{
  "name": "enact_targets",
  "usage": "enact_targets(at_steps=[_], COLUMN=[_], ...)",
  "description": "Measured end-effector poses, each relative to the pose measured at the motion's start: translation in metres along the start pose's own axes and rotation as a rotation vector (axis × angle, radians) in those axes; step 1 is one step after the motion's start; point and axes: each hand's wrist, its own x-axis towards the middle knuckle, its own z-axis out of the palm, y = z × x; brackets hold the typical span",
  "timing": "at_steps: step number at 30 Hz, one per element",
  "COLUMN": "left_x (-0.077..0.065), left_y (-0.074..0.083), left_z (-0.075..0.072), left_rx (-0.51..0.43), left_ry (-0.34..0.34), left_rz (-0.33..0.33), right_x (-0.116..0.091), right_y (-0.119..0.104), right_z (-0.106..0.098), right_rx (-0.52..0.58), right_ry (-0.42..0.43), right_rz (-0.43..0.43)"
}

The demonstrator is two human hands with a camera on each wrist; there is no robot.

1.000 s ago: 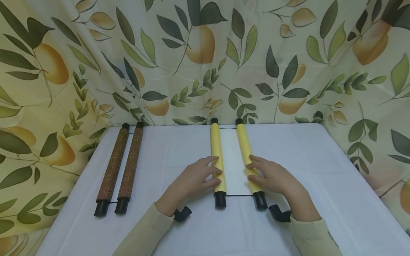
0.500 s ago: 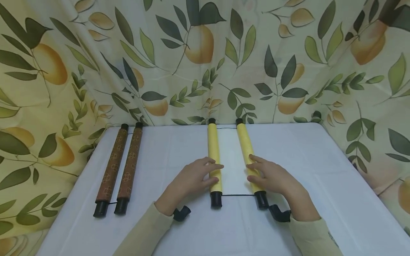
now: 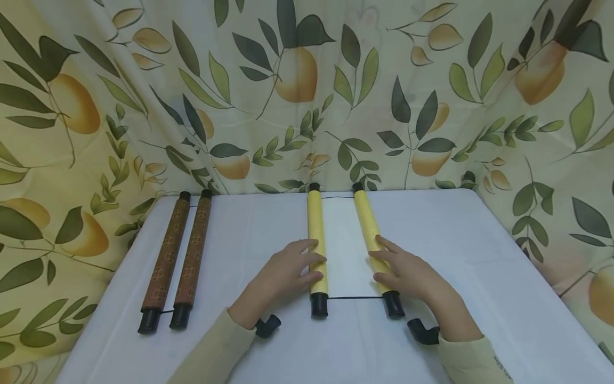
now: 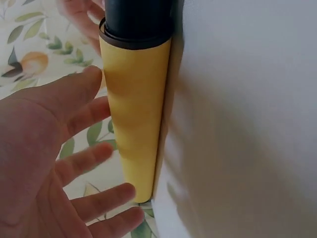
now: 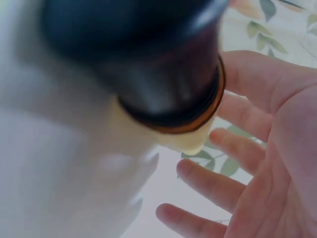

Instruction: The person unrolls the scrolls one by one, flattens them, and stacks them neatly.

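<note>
A yellow scroll lies partly unrolled on the white-covered table, with white paper [image 3: 342,245] between its left roll [image 3: 316,213] and right roll [image 3: 367,218]. Black knobs cap both rolls. My left hand [image 3: 282,273] has its fingers loosely extended over the left roll, and in the left wrist view they are spread with fingertips at the yellow side [image 4: 136,114]. On the other side, my right hand [image 3: 410,272] lays its fingertips at the right roll. The right wrist view shows those fingers spread beside a blurred black knob [image 5: 163,84].
Left of the yellow scroll lies a brown patterned scroll with two rolls [image 3: 165,250] close together. The white tablecloth [image 3: 254,229] reaches a leaf-and-fruit curtain [image 3: 268,117] at the back. Black wrist pieces [image 3: 268,326] stick out under both wrists.
The left yellow roll has moved left with the left hand's fingers at it, and the right roll's near end has shifted slightly right, so more white paper shows. The head view has tilted slightly.
</note>
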Motion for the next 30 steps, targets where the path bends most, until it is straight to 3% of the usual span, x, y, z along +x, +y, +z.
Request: enact_targets(at_steps=[6,18,25,30], left_x=[0.0,0.003,0.0,-0.003], left_y=[-0.003,-0.005,-0.01,-0.017], left_z=[-0.002,-0.003,-0.002,0.002], left_rx=[0.055,0.189,0.168,0.141], left_ry=[0.024,-0.004,-0.011,0.011], left_rz=[0.056,0.115,0.093,0.118], right_x=[-0.005,-0.008,-0.009,-0.011], right_y=[0.008,0.016,0.02,0.023], right_z=[0.001,-0.01,-0.01,-0.011], right_rx=[-0.049,-0.115,-0.126,-0.138], right_ry=[-0.004,0.002,0.005,0.032], right_rz=[-0.012,-0.058,-0.061,-0.091])
